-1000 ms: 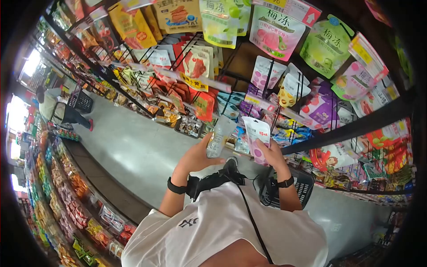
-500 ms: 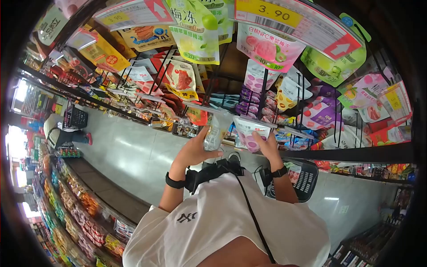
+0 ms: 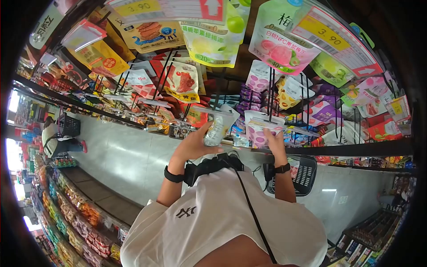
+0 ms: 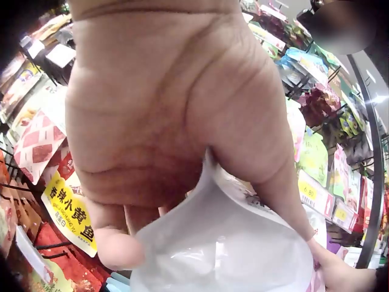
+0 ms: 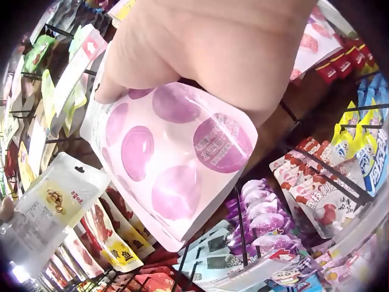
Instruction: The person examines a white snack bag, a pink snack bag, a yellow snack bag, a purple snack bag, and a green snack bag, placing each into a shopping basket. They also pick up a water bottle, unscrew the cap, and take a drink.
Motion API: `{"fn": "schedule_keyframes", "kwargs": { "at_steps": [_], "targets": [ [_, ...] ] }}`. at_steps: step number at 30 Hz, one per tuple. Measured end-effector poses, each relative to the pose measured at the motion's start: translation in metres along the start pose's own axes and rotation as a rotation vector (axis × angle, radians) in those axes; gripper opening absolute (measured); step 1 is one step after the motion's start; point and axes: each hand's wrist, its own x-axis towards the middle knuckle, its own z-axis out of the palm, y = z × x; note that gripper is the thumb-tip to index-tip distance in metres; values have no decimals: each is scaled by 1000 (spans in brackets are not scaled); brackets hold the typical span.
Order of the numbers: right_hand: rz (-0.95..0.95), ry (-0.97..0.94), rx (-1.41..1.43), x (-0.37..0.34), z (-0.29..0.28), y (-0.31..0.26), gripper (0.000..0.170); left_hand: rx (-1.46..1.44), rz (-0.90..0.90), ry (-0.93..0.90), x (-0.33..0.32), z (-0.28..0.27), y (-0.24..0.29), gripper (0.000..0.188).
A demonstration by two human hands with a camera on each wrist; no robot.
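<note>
Rack (image 3: pixel 364 150) is the biggest thing here, curving across the top and loaded with hanging snack bags. Next up, a white shirt (image 3: pixel 249 213) with a dark logo, then a black basket (image 3: pixel 305 174) down on the floor, off to the person's right. Left hand (image 3: pixel 195 144) has a pale pouch (image 3: pixel 219 129), gripped on the thumb side, and yeah, it's got a nut picture on it. Right hand (image 3: pixel 276 144) is holding a purple-dotted pouch (image 3: pixel 255 133), thumb on the front, right by the rack's hooks. Smallest bits: black bands (image 3: pixel 173 175), one on each wrist.
</note>
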Motion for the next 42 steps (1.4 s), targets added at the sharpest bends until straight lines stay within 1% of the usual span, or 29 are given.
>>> {"fn": "schedule_keyframes", "kwargs": {
  "at_steps": [2,5,8,11,14,17,20,23,26,28,30,32,34,36,38,42],
  "targets": [
    [41,24,36,1,-2,12,35,17,7,-9,1,-2,-9,111],
    [40,25,110,-3,-3,21,40,42,18,-7,-2,-9,-11,113],
    [56,32,83,-8,-6,18,45,19,14,4,-5,-11,-16,95],
    [48,89,106,-9,-1,7,46,-10,23,-9,-7,-17,-12,95],
    [99,116,116,-3,-4,15,46,-42,63,-30,-5,-19,-15,107],
    [93,123,162,3,-11,37,47,-18,68,-26,-6,-18,-14,107],
    [75,148,233,2,-6,33,47,-43,59,-34,-7,-20,-13,108],
    [89,126,248,6,-7,34,46,-22,50,-20,-10,-19,-16,96],
    [50,135,207,22,-5,29,45,-41,67,-24,-12,-20,-16,95],
    [108,233,81,41,-6,26,48,-77,86,-17,-14,-20,-15,95],
    [100,269,-11,59,1,20,53,-89,98,-5,-17,-20,-17,96],
    [17,250,-24,73,7,9,57,-80,110,6,-19,-18,-22,96],
    [-71,231,11,85,10,5,60,-77,69,-4,-24,-21,-18,97],
    [-157,201,-99,94,13,-3,61,-92,55,-3,-30,-25,-15,98],
    [-177,181,-111,99,15,-9,62,-127,70,10,-35,-28,-15,99],
    [-130,139,-69,115,13,-10,65,-104,96,72,-46,-30,-25,100]
  ]
}}
